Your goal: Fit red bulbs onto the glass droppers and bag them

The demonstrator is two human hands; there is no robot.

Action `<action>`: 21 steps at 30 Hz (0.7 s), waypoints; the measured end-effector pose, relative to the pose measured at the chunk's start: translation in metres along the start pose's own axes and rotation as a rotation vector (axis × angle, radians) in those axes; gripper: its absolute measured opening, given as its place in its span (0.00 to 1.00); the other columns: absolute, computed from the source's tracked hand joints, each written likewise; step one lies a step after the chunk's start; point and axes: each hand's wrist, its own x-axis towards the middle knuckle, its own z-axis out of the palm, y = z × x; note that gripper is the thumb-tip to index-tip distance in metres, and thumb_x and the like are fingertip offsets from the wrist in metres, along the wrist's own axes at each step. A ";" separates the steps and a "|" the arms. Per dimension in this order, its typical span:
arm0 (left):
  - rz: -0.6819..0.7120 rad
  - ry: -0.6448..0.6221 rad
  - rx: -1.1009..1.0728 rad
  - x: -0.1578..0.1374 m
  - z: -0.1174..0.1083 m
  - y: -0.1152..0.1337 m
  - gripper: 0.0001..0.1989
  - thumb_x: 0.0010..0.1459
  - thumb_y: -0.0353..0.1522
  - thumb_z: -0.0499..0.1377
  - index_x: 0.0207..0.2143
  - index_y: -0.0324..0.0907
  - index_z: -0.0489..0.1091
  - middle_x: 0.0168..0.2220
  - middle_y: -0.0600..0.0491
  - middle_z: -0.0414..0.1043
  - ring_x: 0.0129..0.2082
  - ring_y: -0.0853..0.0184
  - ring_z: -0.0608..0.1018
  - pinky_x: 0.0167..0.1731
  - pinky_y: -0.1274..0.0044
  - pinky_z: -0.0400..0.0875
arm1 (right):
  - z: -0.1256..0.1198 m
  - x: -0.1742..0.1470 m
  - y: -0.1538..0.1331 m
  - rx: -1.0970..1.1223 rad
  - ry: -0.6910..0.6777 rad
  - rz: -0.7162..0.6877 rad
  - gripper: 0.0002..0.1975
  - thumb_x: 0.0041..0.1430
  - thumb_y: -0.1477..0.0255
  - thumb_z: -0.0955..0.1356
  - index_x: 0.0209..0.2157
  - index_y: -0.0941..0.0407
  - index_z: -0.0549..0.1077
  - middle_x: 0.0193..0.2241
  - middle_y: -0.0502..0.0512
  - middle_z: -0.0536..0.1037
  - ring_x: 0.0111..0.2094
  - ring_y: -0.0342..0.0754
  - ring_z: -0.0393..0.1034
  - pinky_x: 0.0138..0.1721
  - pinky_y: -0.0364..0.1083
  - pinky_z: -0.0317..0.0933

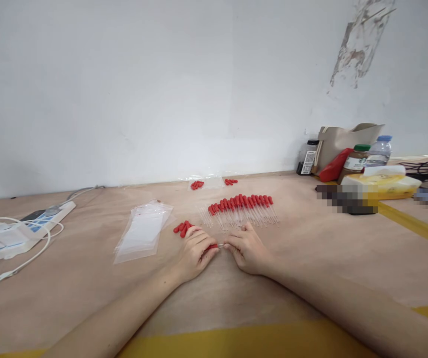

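Note:
Between the fingers of my left hand is a red rubber dropper bulb. My right hand pinches a thin clear dropper tube, whose end meets the bulb; how far it sits inside I cannot tell. Just beyond my hands lies a row of droppers, red bulbs pointing away and clear tubes toward me. Several bare tubes rest at the row's left end. Loose red bulbs lie beside my left fingers, which partly cover them.
Clear plastic bags are stacked on the left. Near the wall, two small groups of red bulbs lie by clear plastic. A power strip with white cable is far left. Bottles, a beige bag and a tissue pack stand right.

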 end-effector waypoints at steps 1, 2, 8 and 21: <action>0.007 0.000 0.002 0.000 0.000 0.000 0.07 0.58 0.32 0.51 0.31 0.40 0.67 0.26 0.53 0.69 0.29 0.68 0.69 0.44 0.70 0.57 | 0.000 0.001 0.000 0.004 -0.001 0.001 0.10 0.56 0.77 0.59 0.29 0.58 0.70 0.25 0.52 0.70 0.26 0.41 0.58 0.34 0.45 0.43; 0.015 0.000 0.008 0.001 -0.001 -0.001 0.07 0.58 0.32 0.51 0.31 0.40 0.67 0.26 0.54 0.69 0.29 0.68 0.69 0.45 0.70 0.57 | 0.000 0.001 0.001 0.007 -0.005 0.004 0.10 0.56 0.77 0.59 0.29 0.58 0.70 0.25 0.52 0.70 0.26 0.41 0.58 0.34 0.45 0.43; 0.090 0.020 0.123 0.006 -0.009 -0.003 0.07 0.58 0.31 0.51 0.33 0.41 0.69 0.28 0.54 0.71 0.32 0.68 0.70 0.48 0.67 0.54 | -0.013 0.006 -0.005 -0.079 -0.066 -0.002 0.10 0.57 0.72 0.60 0.32 0.55 0.72 0.26 0.52 0.72 0.30 0.44 0.61 0.34 0.45 0.43; -0.649 -0.032 0.126 -0.012 -0.032 -0.057 0.18 0.51 0.42 0.54 0.42 0.42 0.67 0.41 0.48 0.65 0.42 0.59 0.69 0.41 0.69 0.64 | -0.020 0.058 0.036 0.057 -0.090 0.784 0.13 0.49 0.66 0.62 0.17 0.56 0.71 0.20 0.51 0.74 0.26 0.45 0.67 0.28 0.42 0.51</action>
